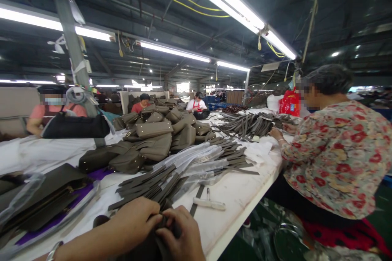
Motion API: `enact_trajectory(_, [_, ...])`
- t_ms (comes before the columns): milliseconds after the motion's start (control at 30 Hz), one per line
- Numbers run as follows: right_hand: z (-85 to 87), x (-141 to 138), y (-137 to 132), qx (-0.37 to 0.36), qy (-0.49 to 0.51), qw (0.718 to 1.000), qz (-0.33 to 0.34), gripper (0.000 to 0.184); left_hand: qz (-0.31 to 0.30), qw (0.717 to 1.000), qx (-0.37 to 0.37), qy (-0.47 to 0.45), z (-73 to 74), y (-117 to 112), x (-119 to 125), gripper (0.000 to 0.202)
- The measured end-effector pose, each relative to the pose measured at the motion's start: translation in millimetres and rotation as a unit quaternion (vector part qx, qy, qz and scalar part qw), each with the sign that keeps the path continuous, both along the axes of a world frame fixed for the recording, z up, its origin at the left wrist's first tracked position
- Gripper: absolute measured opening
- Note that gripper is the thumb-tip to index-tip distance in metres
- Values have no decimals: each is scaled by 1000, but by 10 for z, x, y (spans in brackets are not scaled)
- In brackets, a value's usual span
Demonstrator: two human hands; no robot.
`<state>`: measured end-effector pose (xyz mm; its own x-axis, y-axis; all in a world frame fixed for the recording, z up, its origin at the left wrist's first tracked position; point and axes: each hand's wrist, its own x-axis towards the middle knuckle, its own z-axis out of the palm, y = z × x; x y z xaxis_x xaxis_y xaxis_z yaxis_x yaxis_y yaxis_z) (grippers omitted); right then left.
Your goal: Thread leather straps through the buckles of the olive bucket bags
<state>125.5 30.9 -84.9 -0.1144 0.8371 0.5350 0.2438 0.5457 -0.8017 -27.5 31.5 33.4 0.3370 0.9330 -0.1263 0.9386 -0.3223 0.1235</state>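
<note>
My left hand point(134, 222) and my right hand point(180, 234) meet at the bottom edge of the view, both pinching a dark olive leather piece point(167, 220) between curled fingers. A bracelet point(53, 249) shows on my left wrist. Just beyond my hands lies a fan of dark olive straps point(153, 183) on the white table point(239, 195). A small white thread snipper point(210, 203) lies to the right of my hands.
A heap of olive bags point(153, 138) fills the table's middle, with clear plastic sleeves point(196, 161) beside it. A co-worker in a floral shirt point(337, 155) stands at the right edge, hand on more straps point(251, 124). Other people sit farther back. Dark flat pieces point(45, 200) lie at left.
</note>
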Motion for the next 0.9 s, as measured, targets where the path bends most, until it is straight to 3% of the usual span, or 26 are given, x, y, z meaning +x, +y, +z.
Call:
enact_trajectory(233, [269,199,-147,-76,-20,996,30,18,14,996,11,-85,-74,-93,-56,28])
enact_trajectory(333, [324,246,-185,-90,-12,995,33,11,-36,989,-3,-145,-115,-162,-83,38])
enact_trajectory(433, [315,287,-176,-108,15,993,56,9,-77,983,0,-167,-164,-210,-116,32])
enact_trajectory(533, [285,320,-134,-158,50,982,92,13,-87,982,18,-166,-205,-238,-148,32])
enact_trajectory(700, [287,364,-14,-315,100,921,204,32,-98,980,22,-172,-226,-229,-179,31])
enact_trajectory(900, [342,386,120,-308,71,916,247,34,-93,977,10,-193,-188,-257,-113,31])
